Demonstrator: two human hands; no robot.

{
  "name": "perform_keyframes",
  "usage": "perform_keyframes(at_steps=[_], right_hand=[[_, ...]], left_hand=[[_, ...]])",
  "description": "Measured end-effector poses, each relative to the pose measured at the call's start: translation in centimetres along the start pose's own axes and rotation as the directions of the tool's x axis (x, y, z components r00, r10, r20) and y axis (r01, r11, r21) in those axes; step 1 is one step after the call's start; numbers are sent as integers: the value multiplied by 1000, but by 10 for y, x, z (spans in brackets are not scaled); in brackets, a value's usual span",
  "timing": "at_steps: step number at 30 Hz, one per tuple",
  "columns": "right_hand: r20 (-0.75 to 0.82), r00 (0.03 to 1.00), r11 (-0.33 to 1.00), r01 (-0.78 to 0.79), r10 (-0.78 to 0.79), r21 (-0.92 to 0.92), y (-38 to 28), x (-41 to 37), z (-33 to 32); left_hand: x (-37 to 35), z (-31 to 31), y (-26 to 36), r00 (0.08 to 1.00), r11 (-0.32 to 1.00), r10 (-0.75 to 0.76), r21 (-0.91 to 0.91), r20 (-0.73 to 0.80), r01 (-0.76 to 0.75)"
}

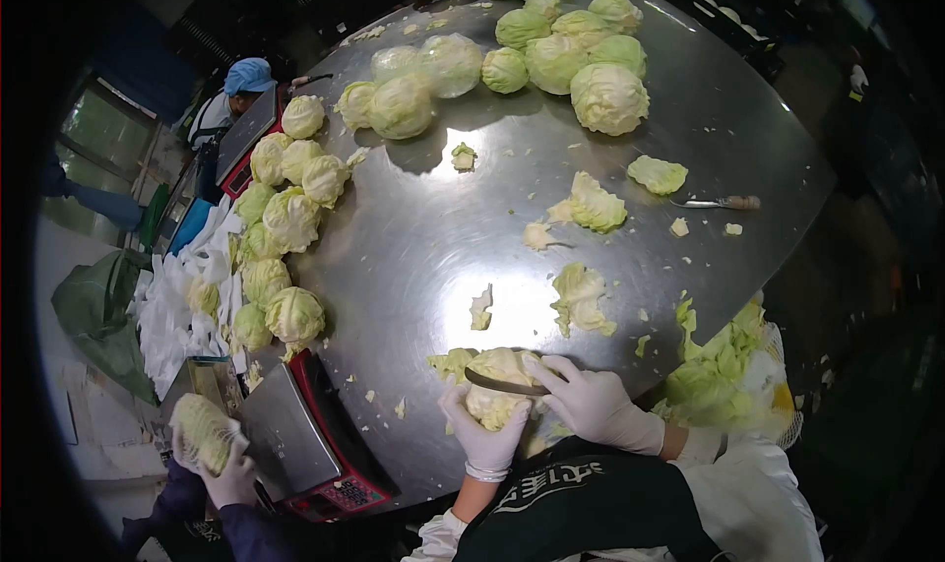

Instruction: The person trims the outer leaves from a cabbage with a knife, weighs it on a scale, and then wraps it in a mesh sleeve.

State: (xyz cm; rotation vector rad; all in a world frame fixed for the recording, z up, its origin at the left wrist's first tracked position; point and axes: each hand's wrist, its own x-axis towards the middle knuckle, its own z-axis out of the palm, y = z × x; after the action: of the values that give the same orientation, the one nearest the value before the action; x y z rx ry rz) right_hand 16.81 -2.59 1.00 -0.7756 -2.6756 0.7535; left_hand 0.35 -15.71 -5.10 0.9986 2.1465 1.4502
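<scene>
Left hand [484,442]: we noted fingers and thumb set wide, cupping the near side of the cabbage [490,405], lower centre of the frame. Right hand [595,404]: fingers closed on the knife [504,384], its grip mostly hidden from us; blade lay across the cabbage. We took this for a trimming cut, though how deep the edge sat we could not tell. The next stroke, we judged, called for a firm left hold, fingertips clear of the edge. Just beyond, loose leaves [583,300] lay on the table [413,267]. Farther out, more heads [292,219] lined the left; a spare blade [701,205] lay upper right. A co-worker's hands [232,480], lower left, held another head [206,434].
</scene>
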Motion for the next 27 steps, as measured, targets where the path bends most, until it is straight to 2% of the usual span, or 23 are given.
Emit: perform_keyframes(at_steps=[4,6,7,9,10,12,15,17,18,19,20,21,23,24,25,26,27], right_hand=[[-57,998,999,-31,29,-33,2,13,6],[-31,998,998,-51,50,-21,3,19,6],[-31,998,998,-56,55,-24,16,22,14],[39,998,995,-54,51,87,50,30,38],[37,998,995,-56,53,85,61,37,31],[96,935,897,-353,340,265,80,55,18],[99,901,864,-433,422,259,107,59,48],[76,885,833,-459,460,309,123,63,45],[65,858,790,-496,509,359,125,65,46],[69,862,791,-489,502,366,113,66,39],[5,869,844,-481,494,236,98,63,30],[-60,879,879,-466,473,98,80,62,15],[-43,921,921,-384,387,60,47,54,-3],[-61,933,924,-340,355,176,35,48,-8],[-83,940,911,-294,330,288,28,41,-6],[-81,940,911,-296,331,288,25,33,5],[-27,966,926,-239,258,292,22,25,16]], left_hand=[[6,10,2,995,992,98,86,-22,-96],[8,11,7,999,999,-16,33,-44,18],[8,11,8,999,999,-16,29,-39,17],[6,9,10,990,974,134,181,31,-138],[1,11,18,967,920,243,297,74,-254],[1,10,16,961,927,262,252,91,-277],[-6,-8,-10,963,937,250,228,99,-266],[-12,-26,-37,1000,994,10,-107,-15,-11],[-9,-33,-35,1000,995,14,-97,-19,-16],[-7,-39,-32,986,937,-153,-327,-62,125],[-7,-44,-31,945,805,-321,-546,-69,233],[-5,-47,-34,944,808,-319,-545,-86,224],[-4,-50,-45,932,792,-358,-548,-63,267],[-6,-51,-36,914,755,-405,-565,-3,332],[-6,-56,-19,914,755,-406,-566,-7,331],[-4,-61,-1,944,919,-331,-225,9,325],[-3,-63,8,962,955,-268,146,56,258]])
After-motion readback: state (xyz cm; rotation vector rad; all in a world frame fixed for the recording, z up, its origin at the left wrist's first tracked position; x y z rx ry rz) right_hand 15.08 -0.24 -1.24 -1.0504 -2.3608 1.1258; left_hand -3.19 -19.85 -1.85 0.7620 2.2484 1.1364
